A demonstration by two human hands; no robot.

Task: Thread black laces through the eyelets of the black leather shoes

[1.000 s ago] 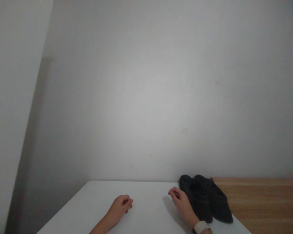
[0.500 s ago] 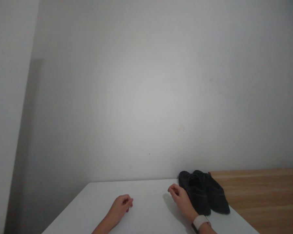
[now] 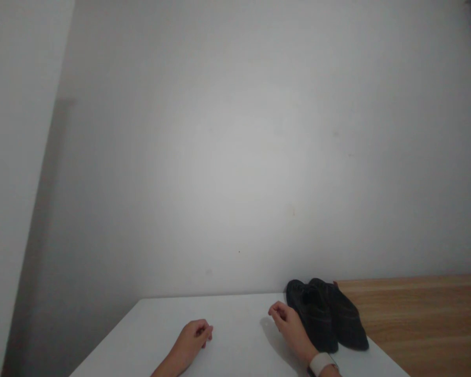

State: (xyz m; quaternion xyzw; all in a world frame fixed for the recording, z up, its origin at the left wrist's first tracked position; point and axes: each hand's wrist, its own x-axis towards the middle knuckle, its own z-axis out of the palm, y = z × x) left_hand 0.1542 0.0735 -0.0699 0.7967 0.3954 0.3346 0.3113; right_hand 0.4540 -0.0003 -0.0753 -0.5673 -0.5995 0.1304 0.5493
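Near the middle of the white table (image 3: 235, 351), my left hand (image 3: 194, 337) is closed, its fingers curled with nothing seen in them. To its right, my right hand (image 3: 290, 324) is held over the table with thumb and fingertips drawn together, also with nothing visible between them; a light band is on that wrist. Just beside my right hand stand two black shoes, one (image 3: 317, 324) nearer to it and the other (image 3: 347, 319) farther right. The right forearm partly overlaps the nearer shoe's side.
Behind the table rises a pale wall (image 3: 235, 157), with another wall section (image 3: 19, 131) on the left. A wood-grained surface (image 3: 419, 324) lies to the right, past the table's edge.
The whole view has shifted slightly, so the table, shoes and hands sit a little lower in the picture. Both hands keep nearly the same pose and place.
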